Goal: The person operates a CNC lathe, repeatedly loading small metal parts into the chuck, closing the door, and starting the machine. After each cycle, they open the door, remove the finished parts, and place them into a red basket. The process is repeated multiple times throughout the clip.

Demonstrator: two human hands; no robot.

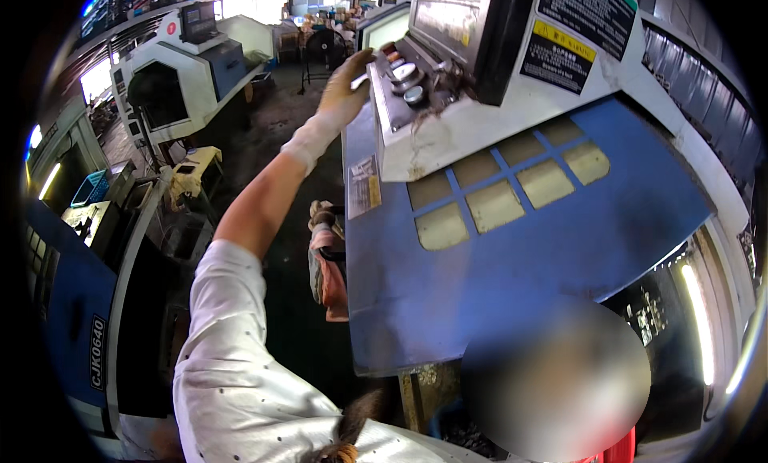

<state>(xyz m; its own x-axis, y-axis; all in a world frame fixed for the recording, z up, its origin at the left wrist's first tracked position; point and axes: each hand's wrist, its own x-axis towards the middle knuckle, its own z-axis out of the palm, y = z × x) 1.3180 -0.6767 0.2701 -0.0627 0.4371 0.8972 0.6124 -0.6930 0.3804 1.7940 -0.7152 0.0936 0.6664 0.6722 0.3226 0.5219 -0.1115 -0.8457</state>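
My left arm, in a white dotted sleeve, stretches up and away to the tilted control panel (390, 115) of a blue and white machine. My left hand (344, 87), in a pale, yellowish glove, is at the panel's far left edge. Its fingers reach out over that edge, beside a small white patch that I cannot make out. Near the fingertips, the panel carries round dials or knobs (406, 73) and small reddish buttons (391, 53). Nothing can be seen held in this hand. My right hand is outside the picture.
The machine's blue door (512, 271), with several pale window panes, slants across the right. A pinkish cloth (330, 279) hangs beside its left edge. Other machines (164, 95) line the left, near a yellow cloth-covered stand (198, 169). A black fan (324, 49) stands farther back. A blurred oval covers the lower right.
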